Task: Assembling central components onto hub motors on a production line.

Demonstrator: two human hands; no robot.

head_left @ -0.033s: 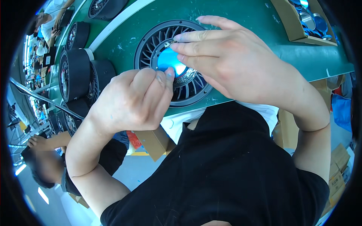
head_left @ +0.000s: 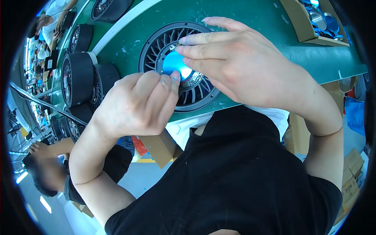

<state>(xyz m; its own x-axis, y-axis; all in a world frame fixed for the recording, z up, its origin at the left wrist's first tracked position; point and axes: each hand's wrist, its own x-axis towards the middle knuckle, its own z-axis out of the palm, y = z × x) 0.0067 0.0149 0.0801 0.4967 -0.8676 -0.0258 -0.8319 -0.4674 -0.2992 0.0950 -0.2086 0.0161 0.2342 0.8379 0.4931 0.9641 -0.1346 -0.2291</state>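
Observation:
A black round wheel with curved fins point(head_left: 148, 42) lies flat on the green tabletop point(head_left: 258, 11). At its centre is a shiny blue disc point(head_left: 171, 60), with small metal parts and a printed ring beside it. My left hand point(head_left: 137, 103) is closed, thumb tip pressed at the disc's lower edge; whatever its curled fingers pinch is hidden. From the other side, my right hand point(head_left: 244, 58) reaches over the wheel with fingers stretched out. Its middle fingertips touch the disc's right edge, while the index finger stands apart above the wheel's rim.
Several black wheels point(head_left: 78, 80) stand on edge along the table's left side. At the far right, a cardboard box point(head_left: 329, 42) holds several round metal caps point(head_left: 331, 24). A person in dark clothing point(head_left: 119, 160) sits at lower left. Cardboard boxes point(head_left: 158, 150) are below the table edge.

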